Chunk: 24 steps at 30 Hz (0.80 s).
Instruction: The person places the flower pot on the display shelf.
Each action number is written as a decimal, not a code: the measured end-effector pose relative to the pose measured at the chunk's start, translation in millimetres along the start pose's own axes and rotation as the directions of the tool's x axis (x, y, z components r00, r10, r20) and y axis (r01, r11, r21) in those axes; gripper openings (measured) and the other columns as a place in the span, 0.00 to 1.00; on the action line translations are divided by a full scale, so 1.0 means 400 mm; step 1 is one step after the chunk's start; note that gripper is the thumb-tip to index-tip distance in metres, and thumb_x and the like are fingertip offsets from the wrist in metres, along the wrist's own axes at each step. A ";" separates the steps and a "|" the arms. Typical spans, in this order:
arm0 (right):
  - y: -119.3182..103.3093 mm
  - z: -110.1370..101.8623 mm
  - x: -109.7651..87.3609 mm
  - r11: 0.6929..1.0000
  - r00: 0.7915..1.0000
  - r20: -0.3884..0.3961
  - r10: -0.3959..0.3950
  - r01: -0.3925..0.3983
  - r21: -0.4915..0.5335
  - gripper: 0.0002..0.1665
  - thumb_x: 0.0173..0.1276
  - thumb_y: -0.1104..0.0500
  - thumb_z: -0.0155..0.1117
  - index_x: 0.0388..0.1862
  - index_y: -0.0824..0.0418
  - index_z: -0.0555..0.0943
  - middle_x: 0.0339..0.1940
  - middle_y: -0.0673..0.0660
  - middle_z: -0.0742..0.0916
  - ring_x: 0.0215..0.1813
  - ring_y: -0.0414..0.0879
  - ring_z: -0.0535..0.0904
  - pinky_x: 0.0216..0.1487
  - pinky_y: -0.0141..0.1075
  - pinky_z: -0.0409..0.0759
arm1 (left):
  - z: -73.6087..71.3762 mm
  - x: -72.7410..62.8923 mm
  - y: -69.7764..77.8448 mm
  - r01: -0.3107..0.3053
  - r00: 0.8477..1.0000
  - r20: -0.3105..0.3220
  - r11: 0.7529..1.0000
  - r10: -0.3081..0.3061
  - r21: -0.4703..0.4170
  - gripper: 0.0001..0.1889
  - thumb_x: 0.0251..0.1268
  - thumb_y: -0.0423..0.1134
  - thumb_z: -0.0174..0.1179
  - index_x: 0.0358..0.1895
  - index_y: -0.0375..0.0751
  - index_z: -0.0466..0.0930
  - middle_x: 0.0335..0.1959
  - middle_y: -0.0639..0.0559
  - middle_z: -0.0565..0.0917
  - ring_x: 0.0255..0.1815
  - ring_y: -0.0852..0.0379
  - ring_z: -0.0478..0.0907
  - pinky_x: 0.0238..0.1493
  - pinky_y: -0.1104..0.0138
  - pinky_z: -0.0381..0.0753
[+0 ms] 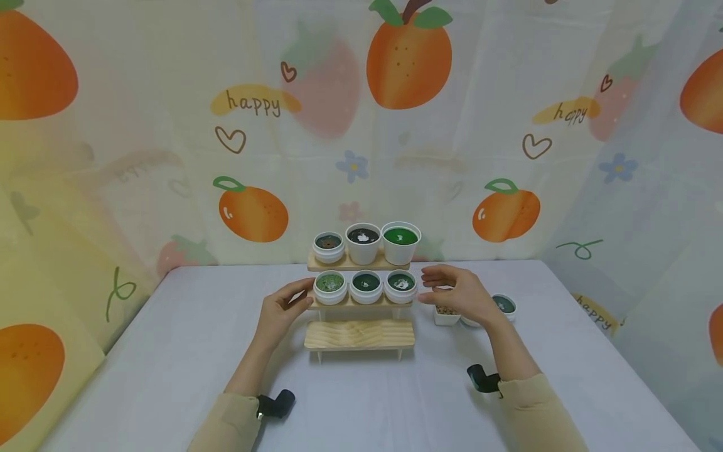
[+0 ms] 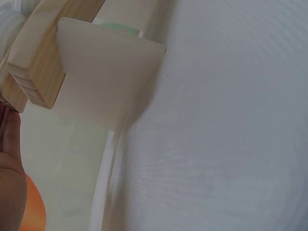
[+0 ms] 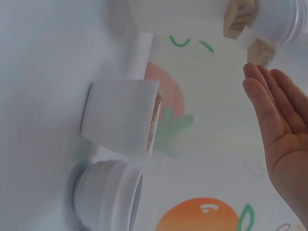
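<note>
A tiered wooden stand [image 1: 359, 334] rises in steps at the table's middle. Its middle plank carries three white round pots, with a speckled green pot [image 1: 330, 287] leftmost and a green-and-white pot [image 1: 401, 286] rightmost. My left hand [image 1: 280, 313] is at the left end of that plank, its fingertips against the wood end [image 2: 13, 94] in the left wrist view. On the other side my right hand [image 1: 460, 292] is held up beside the rightmost pot. In the right wrist view its fingers [image 3: 264, 101] are extended close to the plank's end, holding nothing.
On the top plank stand a small pot [image 1: 329, 248], a dark-filled cup [image 1: 363, 244] and a green-filled cup [image 1: 401, 243]. Behind my right hand on the table are a square pot [image 3: 120, 115] with brown grains and round white pots [image 3: 107, 195]. A fruit-printed curtain [image 1: 350, 157] backs the table.
</note>
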State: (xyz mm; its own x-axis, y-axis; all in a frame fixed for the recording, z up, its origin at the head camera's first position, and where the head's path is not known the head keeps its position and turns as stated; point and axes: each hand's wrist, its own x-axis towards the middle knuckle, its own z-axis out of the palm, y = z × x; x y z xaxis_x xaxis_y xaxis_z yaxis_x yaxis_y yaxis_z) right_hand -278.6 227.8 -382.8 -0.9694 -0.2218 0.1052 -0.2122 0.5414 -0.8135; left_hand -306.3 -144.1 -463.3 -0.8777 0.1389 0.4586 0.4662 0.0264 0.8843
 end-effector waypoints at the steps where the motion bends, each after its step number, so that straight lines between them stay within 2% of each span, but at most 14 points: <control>1: 0.004 -0.005 -0.004 1.000 1.000 -0.003 0.001 -0.001 0.004 0.36 0.58 0.47 0.76 0.63 0.57 0.77 0.59 0.60 0.85 0.61 0.56 0.82 0.60 0.45 0.87 | 0.000 0.000 0.000 0.000 1.000 0.000 1.000 0.000 0.001 0.20 0.62 0.27 0.64 0.58 0.25 0.78 0.49 0.74 0.83 0.58 0.76 0.78 0.64 0.79 0.78; 8: 0.036 -0.043 -0.030 1.000 0.998 -0.057 0.001 -0.002 -0.019 0.36 0.58 0.49 0.76 0.63 0.60 0.77 0.62 0.61 0.84 0.63 0.56 0.81 0.66 0.45 0.83 | -0.002 0.000 0.000 0.002 1.000 0.003 1.000 -0.002 0.005 0.20 0.63 0.27 0.64 0.58 0.26 0.78 0.50 0.73 0.83 0.58 0.76 0.77 0.64 0.79 0.78; 11: 0.054 -0.059 -0.043 0.999 0.996 -0.084 0.022 -0.026 -0.048 0.37 0.60 0.47 0.75 0.65 0.58 0.76 0.63 0.61 0.83 0.63 0.56 0.81 0.66 0.44 0.83 | -0.002 0.000 0.000 -0.007 1.000 0.003 1.000 0.007 0.005 0.20 0.63 0.27 0.64 0.58 0.26 0.78 0.50 0.73 0.83 0.59 0.76 0.77 0.64 0.78 0.78; 13: 0.068 -0.072 -0.051 0.998 0.994 -0.107 0.031 -0.038 -0.058 0.38 0.60 0.45 0.74 0.66 0.57 0.75 0.63 0.60 0.83 0.64 0.55 0.80 0.66 0.41 0.83 | -0.002 0.000 -0.001 -0.013 1.000 0.004 1.000 0.013 0.004 0.19 0.63 0.27 0.64 0.57 0.26 0.78 0.50 0.73 0.83 0.59 0.76 0.77 0.64 0.78 0.78; 17: 0.103 -0.104 -0.065 0.997 0.987 -0.159 0.032 -0.042 -0.058 0.38 0.61 0.44 0.73 0.67 0.57 0.74 0.64 0.61 0.82 0.64 0.52 0.80 0.62 0.25 0.82 | -0.002 0.001 -0.001 -0.016 1.000 0.007 1.000 0.016 0.005 0.20 0.63 0.27 0.64 0.58 0.26 0.78 0.50 0.73 0.83 0.59 0.76 0.77 0.64 0.78 0.78; 20: 0.127 -0.132 -0.078 0.998 0.980 -0.196 0.035 -0.045 -0.050 0.40 0.62 0.45 0.72 0.68 0.59 0.72 0.65 0.62 0.81 0.63 0.42 0.80 0.60 0.14 0.78 | -0.002 0.000 -0.001 -0.011 1.000 0.007 1.000 0.011 0.008 0.20 0.63 0.28 0.64 0.58 0.26 0.78 0.50 0.73 0.83 0.58 0.76 0.77 0.64 0.79 0.79; 24: 0.152 -0.168 -0.099 0.996 0.968 -0.242 0.063 -0.074 -0.038 0.41 0.64 0.44 0.70 0.70 0.61 0.70 0.68 0.64 0.79 0.57 0.22 0.75 0.58 0.09 0.74 | -0.003 0.000 -0.002 -0.008 1.000 0.007 1.000 0.008 0.006 0.20 0.63 0.28 0.64 0.58 0.26 0.78 0.50 0.72 0.83 0.59 0.76 0.77 0.64 0.79 0.79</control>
State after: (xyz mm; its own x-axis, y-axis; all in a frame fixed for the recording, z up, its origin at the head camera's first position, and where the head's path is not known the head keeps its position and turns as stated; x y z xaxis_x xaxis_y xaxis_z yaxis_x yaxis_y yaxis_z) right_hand -261.2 324.1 -397.7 -0.9819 0.0152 0.1887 -0.1440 0.5872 -0.7965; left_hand -306.7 -145.1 -463.7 -0.8732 0.1462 0.4650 0.4739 0.0313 0.8800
